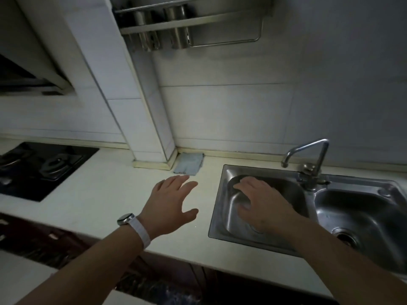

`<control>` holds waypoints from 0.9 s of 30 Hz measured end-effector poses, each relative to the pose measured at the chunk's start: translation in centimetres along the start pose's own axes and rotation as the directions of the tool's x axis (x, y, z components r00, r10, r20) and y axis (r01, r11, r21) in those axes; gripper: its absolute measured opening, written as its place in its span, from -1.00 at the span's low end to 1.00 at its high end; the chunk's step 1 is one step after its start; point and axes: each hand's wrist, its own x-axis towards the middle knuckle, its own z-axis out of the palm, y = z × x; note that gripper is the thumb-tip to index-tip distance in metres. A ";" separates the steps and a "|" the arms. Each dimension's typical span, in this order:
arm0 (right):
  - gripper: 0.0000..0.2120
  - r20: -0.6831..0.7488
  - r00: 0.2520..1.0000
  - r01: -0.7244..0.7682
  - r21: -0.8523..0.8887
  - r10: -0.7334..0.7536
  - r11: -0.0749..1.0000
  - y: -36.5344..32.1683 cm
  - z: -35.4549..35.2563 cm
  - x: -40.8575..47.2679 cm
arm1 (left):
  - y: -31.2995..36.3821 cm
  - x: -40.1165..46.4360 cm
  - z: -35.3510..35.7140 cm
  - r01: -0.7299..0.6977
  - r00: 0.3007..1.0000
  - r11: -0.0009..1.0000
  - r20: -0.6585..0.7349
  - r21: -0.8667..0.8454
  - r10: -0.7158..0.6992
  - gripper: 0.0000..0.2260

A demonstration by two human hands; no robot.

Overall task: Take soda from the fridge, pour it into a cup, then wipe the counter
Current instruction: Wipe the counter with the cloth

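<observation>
A pale counter (105,194) runs across the view. On it, a folded blue-grey cloth (189,164) lies against the wall beside a tiled column. My left hand (169,203), with a white watch on the wrist, hovers open over the counter just below the cloth, fingers spread toward it. My right hand (262,205) is held open above the left basin of the steel sink (218,216), palm down, holding nothing. No soda, cup or fridge is in view.
A curved tap (308,153) stands behind the sink, between its two basins. A black gas hob (39,168) sits at the left. A steel rack (187,25) hangs on the wall above. Dark cabinet fronts run below the counter edge.
</observation>
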 end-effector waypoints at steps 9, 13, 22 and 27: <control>-0.50 0.018 1.000 0.008 -0.082 -0.006 0.997 -7.9 1.8 2.0 | -8.1 -3.7 0.6 -0.015 1.000 0.998 -0.026 0.053 0.017 -0.38; -0.47 0.014 1.000 -0.013 -0.122 0.014 0.992 -13.2 4.2 4.5 | -14.2 -5.0 0.4 -0.029 0.998 1.000 -0.048 0.008 0.030 -0.37; -0.46 0.050 0.999 -0.004 -0.211 0.015 0.977 -26.8 11.9 11.7 | -31.7 -9.2 0.1 0.043 0.996 0.991 -0.073 -0.124 -0.053 -0.30; -0.47 0.090 0.996 0.006 -0.287 0.020 0.958 -30.4 13.9 13.2 | -36.6 -10.0 0.3 0.043 0.996 0.987 -0.075 -0.153 -0.055 -0.33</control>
